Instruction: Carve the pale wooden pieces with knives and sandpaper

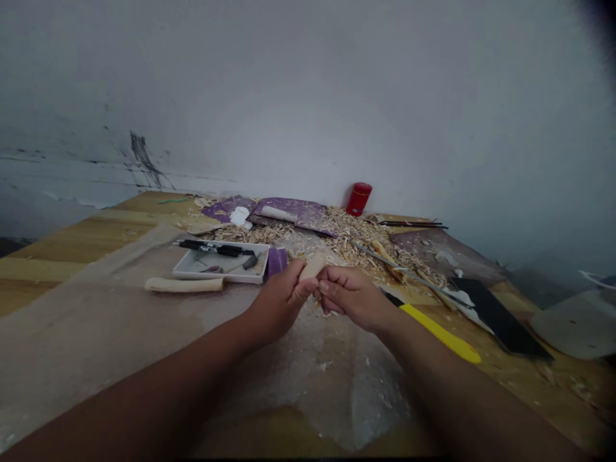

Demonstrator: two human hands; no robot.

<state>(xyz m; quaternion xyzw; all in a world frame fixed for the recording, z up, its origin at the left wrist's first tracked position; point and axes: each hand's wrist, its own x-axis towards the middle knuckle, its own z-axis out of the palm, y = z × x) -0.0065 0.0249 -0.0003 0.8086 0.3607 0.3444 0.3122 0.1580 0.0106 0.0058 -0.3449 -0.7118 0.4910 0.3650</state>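
Above the middle of the workbench, my left hand [279,298] is closed round a small pale piece of wood [312,266], whose rounded end sticks up past the fingers. Pressed against the near side of that piece is my right hand [349,292], its fingers curled in and its thumb on top. Whatever lies inside the right fingers is hidden. A curved pale wooden stick [185,285] rests to the left of my hands. Just right of my right wrist lies a tool with a yellow handle [443,332], its dark end partly behind the forearm.
A white tray [192,268] holds black pens and small grinding bits. Wood shavings [351,237] heap up behind my hands, near purple sheets [303,208] and a red cylinder [359,199]. A long thin file [409,273] and a black flat slab [498,317] lie at right.
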